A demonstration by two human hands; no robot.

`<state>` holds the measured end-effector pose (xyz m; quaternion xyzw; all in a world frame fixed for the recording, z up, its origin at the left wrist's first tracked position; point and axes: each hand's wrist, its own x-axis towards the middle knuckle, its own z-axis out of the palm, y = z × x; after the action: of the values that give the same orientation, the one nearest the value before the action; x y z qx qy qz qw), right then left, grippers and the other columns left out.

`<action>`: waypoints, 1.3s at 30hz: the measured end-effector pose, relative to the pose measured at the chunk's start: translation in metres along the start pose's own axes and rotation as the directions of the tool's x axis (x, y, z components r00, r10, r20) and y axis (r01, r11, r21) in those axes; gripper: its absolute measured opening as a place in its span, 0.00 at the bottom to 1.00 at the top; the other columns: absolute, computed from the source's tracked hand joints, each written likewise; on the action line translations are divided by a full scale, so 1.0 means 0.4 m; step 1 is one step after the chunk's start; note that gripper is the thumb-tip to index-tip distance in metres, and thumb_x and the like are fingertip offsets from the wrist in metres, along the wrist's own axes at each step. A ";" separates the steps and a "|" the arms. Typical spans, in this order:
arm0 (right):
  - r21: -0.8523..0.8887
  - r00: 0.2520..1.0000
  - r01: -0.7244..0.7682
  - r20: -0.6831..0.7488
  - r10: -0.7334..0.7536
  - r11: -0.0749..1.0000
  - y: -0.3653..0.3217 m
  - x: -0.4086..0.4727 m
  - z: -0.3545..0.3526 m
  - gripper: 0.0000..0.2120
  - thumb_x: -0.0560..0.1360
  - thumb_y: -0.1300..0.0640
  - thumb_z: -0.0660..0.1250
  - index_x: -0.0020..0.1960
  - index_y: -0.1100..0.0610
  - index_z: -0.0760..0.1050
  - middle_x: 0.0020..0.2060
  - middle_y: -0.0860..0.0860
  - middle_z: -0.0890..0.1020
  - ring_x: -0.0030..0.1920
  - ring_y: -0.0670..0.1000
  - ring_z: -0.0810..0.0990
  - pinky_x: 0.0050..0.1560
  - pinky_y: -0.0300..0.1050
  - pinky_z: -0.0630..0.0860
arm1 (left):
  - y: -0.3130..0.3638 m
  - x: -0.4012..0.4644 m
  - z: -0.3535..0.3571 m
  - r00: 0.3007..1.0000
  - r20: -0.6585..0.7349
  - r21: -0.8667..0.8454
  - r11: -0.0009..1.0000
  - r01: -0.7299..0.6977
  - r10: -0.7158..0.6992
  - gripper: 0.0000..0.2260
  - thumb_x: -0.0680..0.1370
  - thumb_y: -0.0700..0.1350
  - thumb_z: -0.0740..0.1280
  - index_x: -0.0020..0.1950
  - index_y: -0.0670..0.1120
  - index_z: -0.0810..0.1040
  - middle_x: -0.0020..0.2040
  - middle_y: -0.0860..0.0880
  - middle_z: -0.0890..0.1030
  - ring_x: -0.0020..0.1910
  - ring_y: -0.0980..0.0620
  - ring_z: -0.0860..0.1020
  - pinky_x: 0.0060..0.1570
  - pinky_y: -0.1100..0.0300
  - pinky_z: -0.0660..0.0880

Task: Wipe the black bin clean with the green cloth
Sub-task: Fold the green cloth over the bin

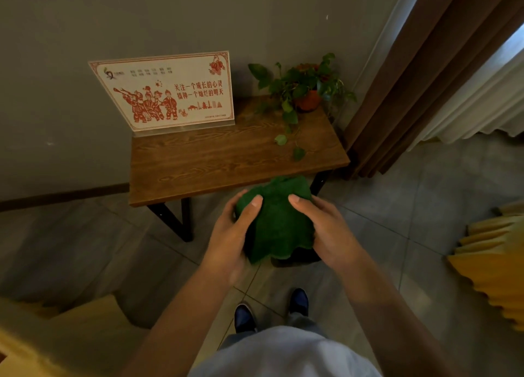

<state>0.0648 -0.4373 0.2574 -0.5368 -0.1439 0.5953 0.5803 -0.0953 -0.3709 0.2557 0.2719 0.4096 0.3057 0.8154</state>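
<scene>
I hold the green cloth (276, 220) bunched between both hands in front of me, just before the table's front edge. My left hand (232, 232) grips its left side with the thumb on top. My right hand (323, 229) grips its right side, thumb on the cloth. Under the cloth, on the floor, a small dark strip of the black bin (300, 259) shows; most of it is hidden by the cloth and my hands.
A small wooden table (226, 161) on black legs stands against the grey wall, bearing a red-and-white sign (167, 93) and a potted plant (303, 93). Brown curtains (425, 79) hang at the right. Yellow seats (496, 263) flank the tiled floor.
</scene>
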 end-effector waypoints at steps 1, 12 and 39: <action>-0.029 1.000 0.000 -0.012 -0.001 1.000 0.001 -0.001 -0.006 0.19 0.75 0.53 0.73 0.65 0.55 0.81 0.59 0.55 0.86 0.60 0.57 0.86 0.57 0.56 0.82 | 0.000 0.002 -0.005 1.000 0.003 -0.009 1.000 -0.012 0.012 0.26 0.72 0.46 0.74 0.70 0.51 0.74 0.60 0.47 0.83 0.55 0.48 0.84 0.47 0.52 0.82; 0.049 0.999 0.016 -0.036 -0.014 0.999 0.072 0.017 -0.036 0.40 0.67 0.41 0.81 0.74 0.52 0.72 0.69 0.54 0.80 0.67 0.56 0.81 0.65 0.61 0.79 | -0.025 0.024 -0.005 0.998 -0.038 -0.169 0.984 -0.058 0.053 0.23 0.76 0.35 0.70 0.68 0.53 0.76 0.59 0.47 0.84 0.56 0.44 0.84 0.53 0.42 0.82; -0.393 0.884 0.273 -0.256 -0.390 0.878 0.093 -0.020 -0.008 0.32 0.79 0.51 0.73 0.79 0.41 0.64 0.66 0.42 0.80 0.63 0.42 0.81 0.60 0.42 0.81 | -0.034 0.070 0.036 0.974 0.113 0.533 0.815 -0.228 0.198 0.32 0.75 0.55 0.73 0.76 0.65 0.62 0.66 0.68 0.70 0.65 0.62 0.73 0.64 0.55 0.76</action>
<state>0.0454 -0.4560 0.2306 -0.6883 -0.2388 0.3530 0.5870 -0.0662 -0.3626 0.2395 0.5435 0.4249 0.2591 0.6760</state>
